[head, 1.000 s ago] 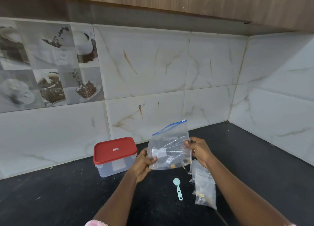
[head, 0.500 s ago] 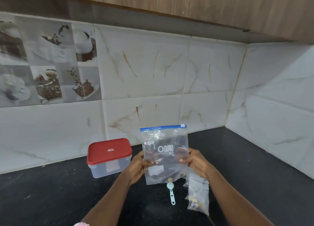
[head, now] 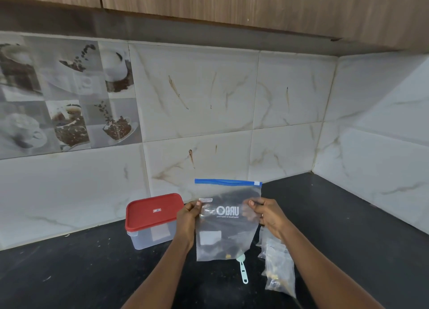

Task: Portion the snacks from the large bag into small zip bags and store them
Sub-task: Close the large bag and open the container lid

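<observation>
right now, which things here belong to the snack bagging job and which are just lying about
Part of the job: large zip bag, pinched by left hand and right hand; filled small zip bags; pale green scoop; red-lidded container, probably for storage.
Just there: crumbs on the black counter; coffee-print tiles; wooden cabinets.

Clear, crinkled plastic on the large zip bag (head: 227, 225), shiny where light catches. Left of the bag, a frosted plastic container (head: 151, 239) with a smooth red lid (head: 151, 212). Below the bag is matt, speckled dark countertop (head: 81, 276), and behind it glossy marbled tiles (head: 197, 92).
</observation>
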The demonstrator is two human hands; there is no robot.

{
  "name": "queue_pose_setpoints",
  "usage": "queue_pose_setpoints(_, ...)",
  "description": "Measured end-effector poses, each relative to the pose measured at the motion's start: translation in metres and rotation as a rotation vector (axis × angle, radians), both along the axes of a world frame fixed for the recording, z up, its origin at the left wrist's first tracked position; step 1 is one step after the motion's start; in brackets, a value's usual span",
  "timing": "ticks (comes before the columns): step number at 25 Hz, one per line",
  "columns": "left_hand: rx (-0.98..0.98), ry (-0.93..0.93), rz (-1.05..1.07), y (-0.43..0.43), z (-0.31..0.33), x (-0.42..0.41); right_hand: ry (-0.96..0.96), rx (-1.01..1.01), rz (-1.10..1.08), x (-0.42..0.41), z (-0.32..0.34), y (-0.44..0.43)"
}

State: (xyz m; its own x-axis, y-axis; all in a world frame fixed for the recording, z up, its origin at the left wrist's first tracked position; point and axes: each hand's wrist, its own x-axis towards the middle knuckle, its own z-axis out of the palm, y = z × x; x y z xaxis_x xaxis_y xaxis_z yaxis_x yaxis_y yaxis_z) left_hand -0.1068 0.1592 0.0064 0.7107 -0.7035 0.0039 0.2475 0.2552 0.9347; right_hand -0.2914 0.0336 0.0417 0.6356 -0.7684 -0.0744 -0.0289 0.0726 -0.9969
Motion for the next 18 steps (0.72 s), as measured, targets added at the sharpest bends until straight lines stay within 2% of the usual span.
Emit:
queue_pose_setpoints(3, -0.057, -0.036, -0.03, 0.001, 0.012, -0.003, -0.104, 0.038, 0.005, 0.009, 0.003, 0.003)
queue_pose_setpoints(5, -0.057, -0.089, 0.043, 0.0, 0.021, -0.002, -0.138, 0.038, -0.024, 0.014, 0.006, 0.003)
queue_pose_setpoints(9, -0.04, -0.124, 0.193, 0.0, 0.024, 0.003, -0.107, 0.02, -0.032, 0.011, 0.011, 0.003)
queue_pose_setpoints(13, -0.09, -0.024, 0.183, 0.003, 0.019, 0.007, -0.166, 0.028, -0.117, 0.011, 0.016, 0.004)
queue_pose_setpoints(18, -0.082, -0.114, 0.213, 0.005, 0.025, 0.004, -0.089, -0.04, -0.148, 0.009, 0.015, 0.005)
